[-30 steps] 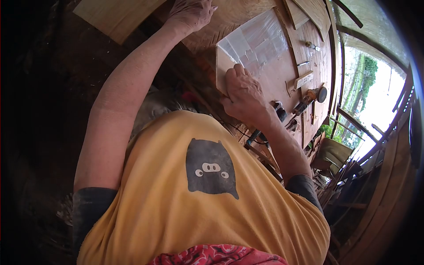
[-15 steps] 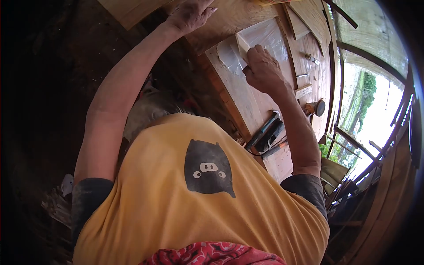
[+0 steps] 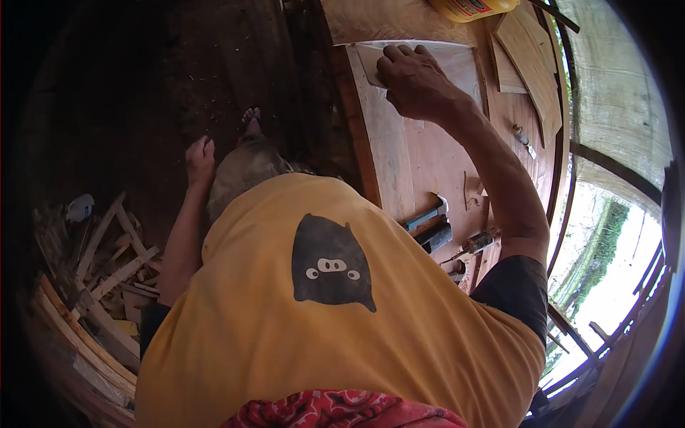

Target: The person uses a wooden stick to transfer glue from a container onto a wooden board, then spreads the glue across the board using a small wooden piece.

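My right hand [image 3: 417, 80] is closed on a thin, pale flat spreader [image 3: 370, 70], whose edge rests against a wooden board [image 3: 389, 135] on the bench. A whitish wet film [image 3: 460, 65], like spread glue, coats the far part of that board, under and beside the hand. Down at my side, away from the bench, my left hand [image 3: 200, 158] hangs with its fingers curled in and nothing visible in them.
A yellow jug [image 3: 474, 7] stands at the bench's far end. Thin wood panels [image 3: 531, 68], a chisel [image 3: 524, 140], a hammer [image 3: 428, 214] and a screwdriver [image 3: 477, 242] lie along the bench. Wood scraps [image 3: 118, 260] are piled on the floor at left.
My left hand has dropped from beside the far board to my side. My right hand has moved farther up the board with the spreader. The view has shifted, bringing the yellow jug further in.
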Available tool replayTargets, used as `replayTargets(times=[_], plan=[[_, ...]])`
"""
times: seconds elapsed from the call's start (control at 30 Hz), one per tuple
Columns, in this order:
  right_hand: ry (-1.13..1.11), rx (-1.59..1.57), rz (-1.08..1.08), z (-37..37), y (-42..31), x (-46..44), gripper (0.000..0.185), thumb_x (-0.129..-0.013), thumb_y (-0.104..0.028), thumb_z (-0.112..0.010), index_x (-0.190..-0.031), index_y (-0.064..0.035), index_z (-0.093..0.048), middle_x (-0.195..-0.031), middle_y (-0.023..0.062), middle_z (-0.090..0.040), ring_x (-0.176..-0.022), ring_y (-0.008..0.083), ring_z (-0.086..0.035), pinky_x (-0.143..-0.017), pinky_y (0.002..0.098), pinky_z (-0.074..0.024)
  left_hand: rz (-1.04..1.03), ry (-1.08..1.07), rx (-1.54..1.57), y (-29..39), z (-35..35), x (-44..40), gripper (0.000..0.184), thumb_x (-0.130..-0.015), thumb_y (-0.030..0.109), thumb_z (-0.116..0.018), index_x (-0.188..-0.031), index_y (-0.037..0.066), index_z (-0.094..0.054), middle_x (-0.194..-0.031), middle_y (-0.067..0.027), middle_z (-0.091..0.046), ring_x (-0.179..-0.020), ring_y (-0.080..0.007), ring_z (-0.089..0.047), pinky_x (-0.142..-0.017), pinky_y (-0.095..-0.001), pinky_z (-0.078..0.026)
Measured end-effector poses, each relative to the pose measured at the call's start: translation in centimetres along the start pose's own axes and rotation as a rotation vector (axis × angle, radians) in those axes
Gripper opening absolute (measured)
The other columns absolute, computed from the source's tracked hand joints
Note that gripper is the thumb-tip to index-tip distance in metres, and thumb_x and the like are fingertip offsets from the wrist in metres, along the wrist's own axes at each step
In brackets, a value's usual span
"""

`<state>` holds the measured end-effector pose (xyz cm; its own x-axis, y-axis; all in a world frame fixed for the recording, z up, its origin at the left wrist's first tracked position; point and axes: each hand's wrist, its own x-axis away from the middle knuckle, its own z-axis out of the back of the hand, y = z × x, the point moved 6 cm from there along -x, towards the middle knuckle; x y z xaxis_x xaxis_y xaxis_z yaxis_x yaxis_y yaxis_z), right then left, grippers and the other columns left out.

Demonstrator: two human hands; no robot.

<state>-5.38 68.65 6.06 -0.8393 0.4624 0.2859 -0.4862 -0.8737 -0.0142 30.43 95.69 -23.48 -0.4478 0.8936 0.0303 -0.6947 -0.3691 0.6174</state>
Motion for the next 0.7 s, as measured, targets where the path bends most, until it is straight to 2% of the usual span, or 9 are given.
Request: replayTargets(times=[0.07, 0.1, 0.13, 0.2, 0.33, 0.47, 0.5, 0.57, 0.7], plan=[[0.004, 0.01, 0.042, -1.8, 0.0, 1.2, 0.018, -0.08, -0.007, -0.065, -0.098, -0.0031, -0.062, -0.104, 0.013, -0.058, -0.107, 0.0297, -0.057, -0.09, 0.044, -0.0442, 0.474, -0.175, 0.082, -8.1, -2.7, 7.6, 0.039, -0.1, 0.034, -0.055, -0.113, 0.0, -0.068, -0.106, -0.0215, -0.07, -0.1, -0.0381, -0.066, -0.089, -0.0463, -0.051], [0.009, 0.021, 0.062, -2.8, 0.0, 1.8, 0.019, -0.08, -0.007, -0.065, -0.098, -0.0033, -0.062, -0.104, 0.0128, -0.057, -0.107, 0.0293, -0.057, -0.09, 0.0439, -0.0443, 0.566, -0.267, -0.008, -10.5, -3.0, 11.0, 0.043, -0.101, 0.039, -0.053, -0.109, 0.001, -0.07, -0.104, -0.0218, -0.07, -0.1, -0.0386, -0.067, -0.086, -0.0458, -0.051], [0.058, 0.004, 0.091, -3.1, -0.1, 2.9, 0.031, -0.074, -0.007, -0.071, -0.1, -0.0037, -0.056, -0.106, 0.0125, -0.054, -0.105, 0.0325, -0.056, -0.092, 0.0439, -0.0436, 0.435, -0.473, -0.346, -17.8, -6.7, 14.4, 0.044, -0.1, 0.04, -0.052, -0.104, 0.001, -0.072, -0.104, -0.0238, -0.07, -0.103, -0.0404, -0.067, -0.086, -0.0461, -0.051], [0.071, -0.055, 0.095, -2.6, -0.2, 4.4, 0.031, -0.074, -0.006, -0.073, -0.099, -0.0047, -0.055, -0.106, 0.0128, -0.054, -0.105, 0.0332, -0.056, -0.092, 0.0441, -0.0438, 0.737, -0.347, 0.08, -18.9, -5.2, 20.9, 0.042, -0.1, 0.037, -0.05, -0.104, 0.002, -0.073, -0.106, -0.0239, -0.071, -0.107, -0.0406, -0.067, -0.085, -0.0479, -0.051], [0.143, -0.024, 0.121, -2.7, 0.6, 3.2, 0.034, -0.072, -0.005, -0.076, -0.099, -0.0069, -0.055, -0.105, 0.0122, -0.054, -0.104, 0.0335, -0.056, -0.09, 0.0442, -0.0437, 0.945, -0.376, 0.253, -18.0, -5.7, 25.2, 0.044, -0.1, 0.037, -0.05, -0.108, 0.001, -0.072, -0.11, -0.0249, -0.07, -0.108, -0.0415, -0.067, -0.085, -0.0475, -0.051], [0.171, -0.005, 0.128, -2.9, 0.2, 2.3, 0.024, -0.076, -0.006, -0.07, -0.096, -0.0059, -0.057, -0.104, 0.0116, -0.054, -0.104, 0.0319, -0.055, -0.086, 0.0442, -0.0438, 0.913, -0.421, 0.273, -15.3, -7.2, 21.0, 0.045, -0.1, 0.037, -0.049, -0.111, -0.001, -0.07, -0.114, -0.0259, -0.069, -0.11, -0.0424, -0.066, -0.086, -0.0472, -0.051], [0.169, -0.005, 0.124, -3.4, -0.1, 2.6, 0.019, -0.078, -0.007, -0.067, -0.094, -0.0053, -0.058, -0.103, 0.0117, -0.055, -0.104, 0.0315, -0.055, -0.085, 0.0444, -0.044, 0.813, -0.479, 0.173, -14.5, -7.5, 19.3, 0.045, -0.1, 0.037, -0.049, -0.112, -0.001, -0.07, -0.115, -0.0261, -0.069, -0.11, -0.0427, -0.066, -0.086, -0.0471, -0.052], [0.109, -0.035, 0.133, -4.6, -1.1, 4.8, 0.035, -0.073, -0.007, -0.076, -0.102, -0.0065, -0.056, -0.104, 0.0126, -0.053, -0.106, 0.0324, -0.054, -0.089, 0.0444, -0.0435, 0.452, -0.629, -0.216, -14.7, -9.2, 15.4, 0.047, -0.1, 0.039, -0.046, -0.112, 0.0, -0.07, -0.117, -0.0257, -0.068, -0.113, -0.04, -0.066, -0.089, -0.047, -0.051], [0.178, -0.049, 0.169, -4.0, -1.3, 4.9, 0.032, -0.075, -0.006, -0.074, -0.102, -0.0077, -0.056, -0.103, 0.0119, -0.053, -0.105, 0.0323, -0.055, -0.088, 0.044, -0.043, 0.449, -0.414, 0.012, -12.5, -8.7, 13.2, 0.052, -0.103, 0.043, -0.04, -0.111, 0.001, -0.07, -0.117, -0.0254, -0.067, -0.115, -0.0415, -0.063, -0.094, -0.0492, -0.048]])
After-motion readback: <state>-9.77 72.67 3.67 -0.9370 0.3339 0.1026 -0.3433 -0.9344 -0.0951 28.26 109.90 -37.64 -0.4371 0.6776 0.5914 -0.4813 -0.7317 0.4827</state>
